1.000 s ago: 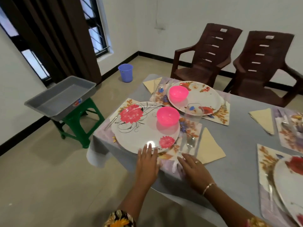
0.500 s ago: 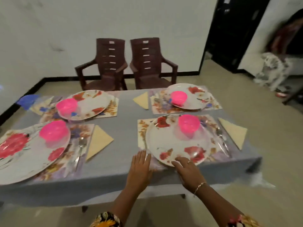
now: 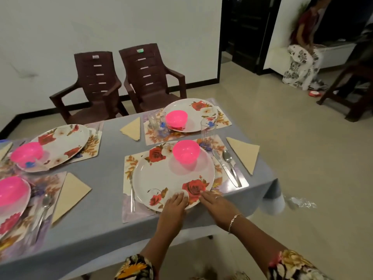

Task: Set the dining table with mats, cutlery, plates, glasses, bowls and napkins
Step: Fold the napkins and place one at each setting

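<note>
A grey-clothed table (image 3: 109, 223) carries several place settings. In front of me lies a floral mat (image 3: 227, 183) with a white rose-patterned plate (image 3: 161, 176) and a pink bowl (image 3: 186, 151) standing on the plate's far side. My left hand (image 3: 174, 205) rests flat on the plate's near rim. My right hand (image 3: 218, 205) touches the rim beside it with straight fingers, next to the red rose. A fork (image 3: 132, 197) lies left of the plate. A knife (image 3: 224, 164), spoon (image 3: 229, 157) and folded napkin (image 3: 245, 154) lie to its right, and a glass (image 3: 207, 128) stands behind.
Behind is a second plate (image 3: 201, 110) with a pink bowl (image 3: 176, 118), a glass (image 3: 155, 120) and a napkin (image 3: 132, 128). Two more settings sit on the left, with a napkin (image 3: 68, 195). Two brown chairs (image 3: 96, 83) stand beyond the table. A person (image 3: 304, 37) is at the far right doorway.
My view has swung right from the left-hand setting to the near right one. Both hands left the first plate, crossed the table edge, and now lie on this plate's near rim.
</note>
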### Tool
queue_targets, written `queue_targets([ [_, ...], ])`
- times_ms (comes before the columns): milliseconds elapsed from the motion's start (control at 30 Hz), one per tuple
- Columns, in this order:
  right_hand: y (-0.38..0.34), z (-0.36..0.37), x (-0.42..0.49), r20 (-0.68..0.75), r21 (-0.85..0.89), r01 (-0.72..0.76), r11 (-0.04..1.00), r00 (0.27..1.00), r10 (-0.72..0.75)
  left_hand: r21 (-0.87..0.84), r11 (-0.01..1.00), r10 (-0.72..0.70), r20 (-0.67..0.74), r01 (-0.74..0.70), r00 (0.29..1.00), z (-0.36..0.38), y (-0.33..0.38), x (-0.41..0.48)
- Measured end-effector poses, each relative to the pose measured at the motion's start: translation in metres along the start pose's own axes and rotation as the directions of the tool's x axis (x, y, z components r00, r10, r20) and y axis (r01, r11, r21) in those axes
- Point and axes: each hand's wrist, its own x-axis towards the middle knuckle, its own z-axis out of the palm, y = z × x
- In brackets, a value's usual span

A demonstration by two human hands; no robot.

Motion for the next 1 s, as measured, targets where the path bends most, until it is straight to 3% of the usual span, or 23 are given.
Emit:
queue_targets([
  [267,0.022,0.007,0.03,-0.037,-0.048,0.212,0.976,0.976,-0.214,-0.001,0.999,0.034,-0.178,-0.034,0.983,0.018,-0.009,0.008],
  [467,0.04,0.009,0.051,-0.071,-0.011,0.329,0.944,0.942,-0.329,-0.015,1.0,0.003,-0.167,-0.006,0.986,0.02,-0.01,0.01],
  [800,0.055,0.009,0.065,-0.074,0.006,0.401,0.916,0.914,-0.399,-0.066,0.998,-0.015,-0.162,0.005,0.987,0.021,-0.016,0.018],
  [1000,0.071,0.007,0.06,-0.093,-0.002,0.468,0.884,0.88,-0.466,-0.097,0.986,-0.152,-0.162,0.138,0.975,0.007,0.013,0.028],
])
